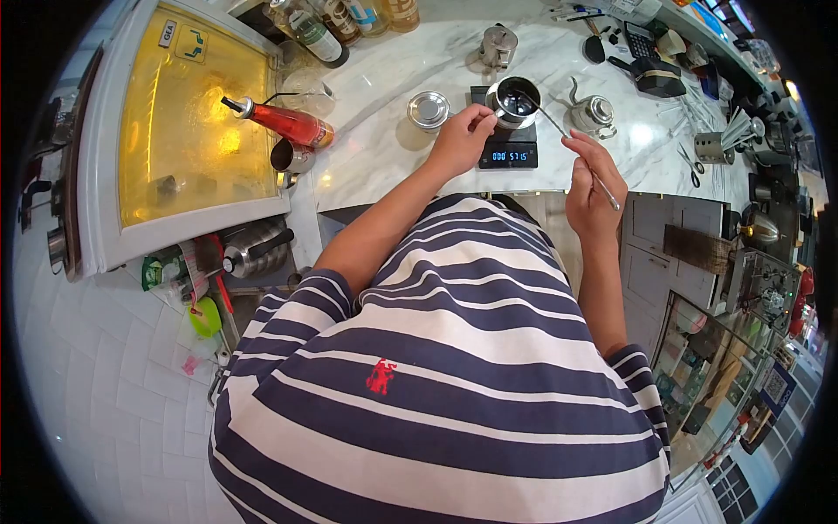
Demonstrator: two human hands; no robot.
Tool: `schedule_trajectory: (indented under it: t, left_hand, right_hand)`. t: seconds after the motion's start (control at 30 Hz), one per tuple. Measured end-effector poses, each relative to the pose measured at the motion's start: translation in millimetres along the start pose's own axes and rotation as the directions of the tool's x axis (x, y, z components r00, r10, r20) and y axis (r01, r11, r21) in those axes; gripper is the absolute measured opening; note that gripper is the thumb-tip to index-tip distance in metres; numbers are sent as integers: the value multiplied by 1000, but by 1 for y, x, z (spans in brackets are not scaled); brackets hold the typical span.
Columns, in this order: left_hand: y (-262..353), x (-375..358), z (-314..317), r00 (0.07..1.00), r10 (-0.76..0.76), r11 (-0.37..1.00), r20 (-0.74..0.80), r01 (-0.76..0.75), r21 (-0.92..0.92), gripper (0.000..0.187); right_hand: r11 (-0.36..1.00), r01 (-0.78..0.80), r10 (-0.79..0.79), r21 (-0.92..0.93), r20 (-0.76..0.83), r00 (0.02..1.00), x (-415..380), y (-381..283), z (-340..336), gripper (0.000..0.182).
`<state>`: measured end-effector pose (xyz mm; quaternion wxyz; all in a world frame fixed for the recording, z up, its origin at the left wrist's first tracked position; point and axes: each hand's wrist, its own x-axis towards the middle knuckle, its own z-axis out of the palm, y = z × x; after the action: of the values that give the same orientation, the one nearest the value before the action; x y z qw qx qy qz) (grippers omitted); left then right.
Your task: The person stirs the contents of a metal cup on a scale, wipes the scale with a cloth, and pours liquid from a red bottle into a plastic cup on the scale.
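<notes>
A metal cup (516, 91) with dark contents stands on a black digital scale (509, 155) with lit blue digits. My left hand (460, 140) is closed at the cup's left side, thumb and fingertips pinched at its edge; the exact part gripped is partly hidden. In my right hand (597, 185) is a long thin bar spoon (552, 121), slanting down into the cup. Left of the cup sits a round metal lidded container (429, 111). A small gooseneck kettle (593, 114) stands to its right, and a metal pitcher (497, 45) behind it.
A red syrup bottle (288, 124) leans at the left beside a dark-mouthed metal cup (291, 157) and a glass (307, 92). Several bottles (316, 39) line the back. Scissors (690, 164) and a utensil holder (714, 148) are at the right. The counter's front edge (384, 203) runs before my body.
</notes>
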<state>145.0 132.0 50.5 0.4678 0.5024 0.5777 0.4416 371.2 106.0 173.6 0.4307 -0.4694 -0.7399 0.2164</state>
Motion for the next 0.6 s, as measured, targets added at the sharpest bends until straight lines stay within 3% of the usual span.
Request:
schedule_trajectory:
  t: [0.6]
  left_hand:
    - [1, -2, 1, 1000, 0, 1000, -9, 0, 17, 27]
  right_hand:
    - [1000, 5, -5, -5, 43, 999, -9, -12, -3, 22]
